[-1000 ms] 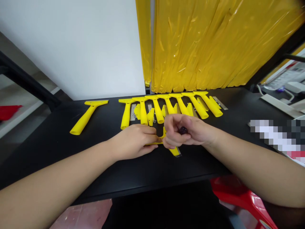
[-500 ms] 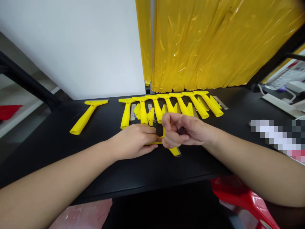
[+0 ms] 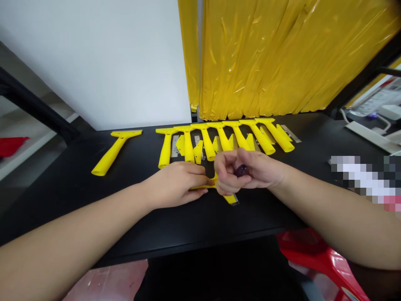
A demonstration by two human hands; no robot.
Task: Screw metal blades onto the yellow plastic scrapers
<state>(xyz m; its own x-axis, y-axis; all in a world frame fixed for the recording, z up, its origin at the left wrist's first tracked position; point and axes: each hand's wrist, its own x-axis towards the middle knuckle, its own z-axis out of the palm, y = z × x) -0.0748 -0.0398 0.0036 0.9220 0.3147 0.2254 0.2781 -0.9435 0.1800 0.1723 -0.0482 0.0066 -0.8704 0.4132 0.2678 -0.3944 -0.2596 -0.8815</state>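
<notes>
My left hand point(image 3: 184, 184) rests on the table, its fingers closed on a yellow scraper point(image 3: 231, 199) that lies partly beneath both hands. A clear or metal blade edge shows at the scraper's near right end. Just right of it, my right hand point(image 3: 241, 171) is curled around a dark screwdriver point(image 3: 241, 170). Only the rounded end of its handle shows; the shaft and tip are hidden behind the fingers. Beyond the hands stands a row of yellow scraper handles point(image 3: 165, 151), with small yellow cover plates point(image 3: 198, 151), metal blades point(image 3: 175, 146) and tiny screws or nuts between them.
Another yellow scraper point(image 3: 114, 152) lies apart at left on the black table point(image 3: 125, 225). A white panel point(image 3: 125, 62) and yellow plastic wrapping point(image 3: 275, 58) rise behind. At right are a white tray point(image 3: 372, 136) and a blurred-out item. A red stool point(image 3: 326, 263) stands below.
My right hand has turned slightly, and more of the dark handle end shows in it. The left hand and the scraper have stayed in place.
</notes>
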